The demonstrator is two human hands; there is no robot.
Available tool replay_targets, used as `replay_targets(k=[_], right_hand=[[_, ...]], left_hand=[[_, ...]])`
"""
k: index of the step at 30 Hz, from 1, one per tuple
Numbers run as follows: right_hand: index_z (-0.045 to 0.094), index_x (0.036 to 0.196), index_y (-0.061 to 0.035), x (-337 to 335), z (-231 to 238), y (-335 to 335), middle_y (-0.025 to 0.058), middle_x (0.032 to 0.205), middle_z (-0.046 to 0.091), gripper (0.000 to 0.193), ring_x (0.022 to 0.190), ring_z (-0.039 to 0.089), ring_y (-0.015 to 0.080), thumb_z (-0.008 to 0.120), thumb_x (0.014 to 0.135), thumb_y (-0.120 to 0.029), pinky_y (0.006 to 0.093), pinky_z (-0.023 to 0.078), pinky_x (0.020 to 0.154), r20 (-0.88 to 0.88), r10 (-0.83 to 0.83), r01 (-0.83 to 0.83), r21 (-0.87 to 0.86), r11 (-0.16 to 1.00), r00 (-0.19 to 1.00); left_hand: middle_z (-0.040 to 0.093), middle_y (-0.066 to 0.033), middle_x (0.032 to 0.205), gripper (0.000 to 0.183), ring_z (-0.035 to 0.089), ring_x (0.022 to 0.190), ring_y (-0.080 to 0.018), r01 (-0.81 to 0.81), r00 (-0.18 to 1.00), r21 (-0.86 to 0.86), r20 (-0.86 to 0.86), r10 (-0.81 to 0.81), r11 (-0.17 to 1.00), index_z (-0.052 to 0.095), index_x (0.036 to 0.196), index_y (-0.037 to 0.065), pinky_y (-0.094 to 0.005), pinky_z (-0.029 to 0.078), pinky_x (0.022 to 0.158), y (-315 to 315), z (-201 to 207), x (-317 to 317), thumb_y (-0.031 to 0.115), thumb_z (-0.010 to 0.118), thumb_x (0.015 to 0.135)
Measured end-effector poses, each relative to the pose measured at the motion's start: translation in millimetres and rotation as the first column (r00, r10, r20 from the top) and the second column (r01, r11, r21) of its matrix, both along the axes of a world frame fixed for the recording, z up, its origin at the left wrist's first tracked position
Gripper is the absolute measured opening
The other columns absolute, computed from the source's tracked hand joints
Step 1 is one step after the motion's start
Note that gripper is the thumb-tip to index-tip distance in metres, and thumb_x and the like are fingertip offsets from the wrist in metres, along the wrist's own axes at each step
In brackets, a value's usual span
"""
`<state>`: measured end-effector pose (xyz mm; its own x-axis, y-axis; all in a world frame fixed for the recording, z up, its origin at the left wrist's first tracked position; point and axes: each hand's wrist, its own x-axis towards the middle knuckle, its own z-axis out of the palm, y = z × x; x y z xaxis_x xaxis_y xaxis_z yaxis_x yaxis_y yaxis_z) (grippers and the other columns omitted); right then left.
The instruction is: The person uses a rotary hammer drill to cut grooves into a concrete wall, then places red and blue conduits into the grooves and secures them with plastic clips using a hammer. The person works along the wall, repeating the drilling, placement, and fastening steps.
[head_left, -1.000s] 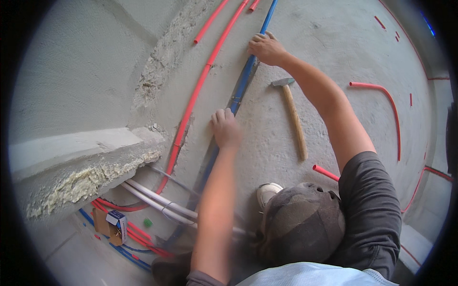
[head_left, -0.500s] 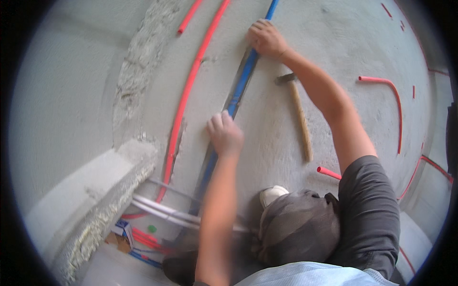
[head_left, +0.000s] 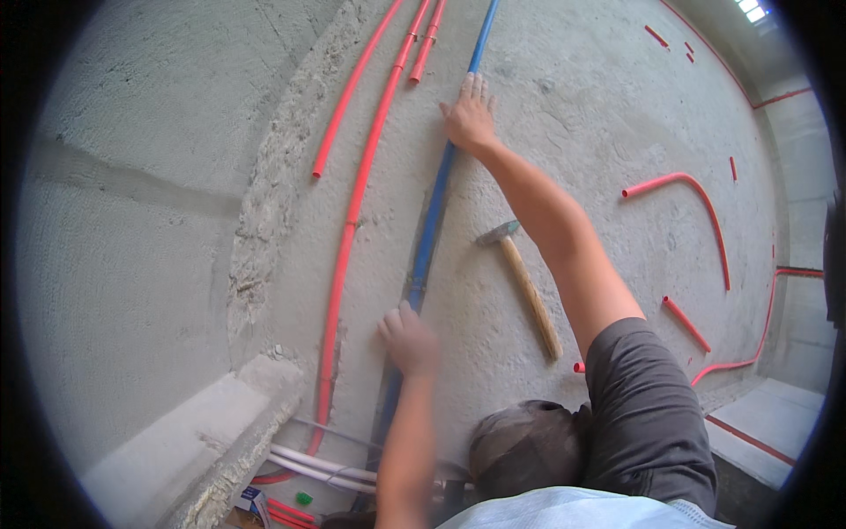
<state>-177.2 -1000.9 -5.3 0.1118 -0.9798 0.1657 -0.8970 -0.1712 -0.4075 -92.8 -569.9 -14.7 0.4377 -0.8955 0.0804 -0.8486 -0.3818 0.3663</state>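
A long blue pipe [head_left: 430,225] runs lengthwise over the grey concrete floor, with a dark strip along part of it. Toward its far part my right hand [head_left: 471,119] lies on top, fingers stretched out and a little spread. Nearer to me, my left hand [head_left: 411,342] is closed over the same pipe; motion blurs it and its thumb side is hard to make out. A hammer [head_left: 529,295] with a wooden handle and metal head rests on the floor to the right of the pipe, beneath my right forearm, touched by neither hand.
Long red pipes [head_left: 359,189] lie left of the blue one. A bent red pipe [head_left: 696,189] and short red pieces [head_left: 686,324] are on the right. White pipes [head_left: 322,467] cross near a rough concrete ledge [head_left: 256,432] at lower left. My knee [head_left: 529,450] is close by.
The view has shifted, so the floor items sit lower. My right hand has gone from gripping the blue pipe to lying flat on it. My left hand stays on the pipe, nearer to me.
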Motion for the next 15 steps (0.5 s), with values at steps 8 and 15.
replay_targets(k=[8,15], right_hand=[[0.017,0.173,-0.0027,-4,13,-59,0.0149,0.181,0.017,0.085,0.167,0.014,0.0375,0.051,0.108,-0.046,0.0642,0.01,0.133,-0.112,-0.076,0.092,0.146,0.985,0.991],[0.018,0.173,-0.0053,-6,-1,-80,0.0123,0.182,0.018,0.085,0.167,0.015,0.0366,0.05,0.109,-0.049,0.0654,0.009,0.133,-0.064,-0.069,0.077,0.124,0.989,0.996]], left_hand=[[0.059,-0.0157,0.11,0.028,0.055,0.103,-0.04,-0.003,1.0,0.046,-0.029,0.005,0.999,0.067,0.123,0.003,-0.0532,0.045,0.091,1,-2,2,0.012,0.061,0.098],[0.059,-0.015,0.109,0.027,0.055,0.102,-0.04,0.015,1.0,0.052,0.014,-0.015,0.999,0.067,0.125,0.003,-0.0539,0.045,0.089,2,1,1,0.011,0.06,0.1]])
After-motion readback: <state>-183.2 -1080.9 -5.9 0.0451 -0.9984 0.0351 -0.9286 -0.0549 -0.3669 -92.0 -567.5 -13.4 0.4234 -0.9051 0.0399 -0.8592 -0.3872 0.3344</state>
